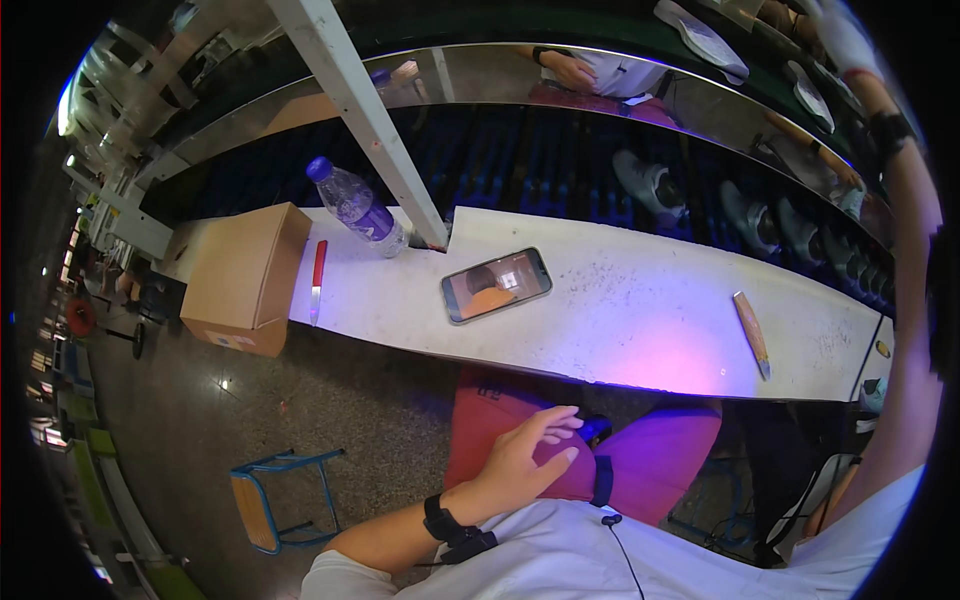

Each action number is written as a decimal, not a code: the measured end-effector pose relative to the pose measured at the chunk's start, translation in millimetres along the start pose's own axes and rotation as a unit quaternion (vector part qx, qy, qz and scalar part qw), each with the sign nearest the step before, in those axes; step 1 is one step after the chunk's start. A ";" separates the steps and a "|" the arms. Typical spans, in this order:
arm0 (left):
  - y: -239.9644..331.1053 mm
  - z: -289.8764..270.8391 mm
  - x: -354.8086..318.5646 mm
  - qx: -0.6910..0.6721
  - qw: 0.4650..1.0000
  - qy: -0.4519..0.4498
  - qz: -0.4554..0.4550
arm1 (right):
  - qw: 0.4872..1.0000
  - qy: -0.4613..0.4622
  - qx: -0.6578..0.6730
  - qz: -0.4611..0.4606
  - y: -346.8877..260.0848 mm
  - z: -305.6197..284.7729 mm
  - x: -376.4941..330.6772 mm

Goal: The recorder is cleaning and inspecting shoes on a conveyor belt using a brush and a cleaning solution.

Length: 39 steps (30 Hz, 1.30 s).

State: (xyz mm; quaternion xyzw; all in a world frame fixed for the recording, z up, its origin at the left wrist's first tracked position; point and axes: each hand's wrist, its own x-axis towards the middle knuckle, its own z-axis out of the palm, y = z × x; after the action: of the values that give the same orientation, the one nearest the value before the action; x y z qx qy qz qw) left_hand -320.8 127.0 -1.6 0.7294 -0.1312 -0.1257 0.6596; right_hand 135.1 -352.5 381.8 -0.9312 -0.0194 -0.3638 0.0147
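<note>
My left hand (528, 458) lies flat on my thigh over red shorts (500, 415), fingers slightly apart and holding nothing, with a black band on its wrist. A small black object (596, 429) sits just beyond its fingertips. My right arm stretches up along the right edge. My right hand (838, 35), in a white glove, is at the upper shelf near pale shoe soles (705, 40). Its grip is too small and bent by the lens to make out. On the white workbench (640, 300) a phone (496, 285) lies with its screen lit.
A plastic water bottle (355, 208) lies by a slanted white post (360, 110). A red-handled knife (317, 280) and a cardboard box (245, 278) are at the bench's left end, a wooden-handled knife (752, 333) at the right. Grey shoes (650, 185) ride the dark conveyor. A blue stool (285, 495) stands on the floor.
</note>
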 end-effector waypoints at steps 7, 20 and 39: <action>10.3 -22.1 96.4 0.186 0.975 0.013 0.120 | 0.961 -0.273 0.047 0.007 -212.9 -1.6 -156.9; -54.3 72.9 490.0 0.094 0.964 0.191 -0.161 | 0.988 -0.062 0.098 -0.100 -154.2 45.1 -153.1; 24.1 -5.0 172.3 -0.367 0.863 -0.108 -0.331 | 0.984 -0.077 0.159 -0.031 -185.6 18.1 -170.0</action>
State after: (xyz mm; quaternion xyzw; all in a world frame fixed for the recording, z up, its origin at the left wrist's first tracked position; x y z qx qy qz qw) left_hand -158.8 67.8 21.2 0.4171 0.1031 -0.4537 0.7807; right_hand 13.8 -170.7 255.7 -0.9410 -0.1068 -0.2839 0.1497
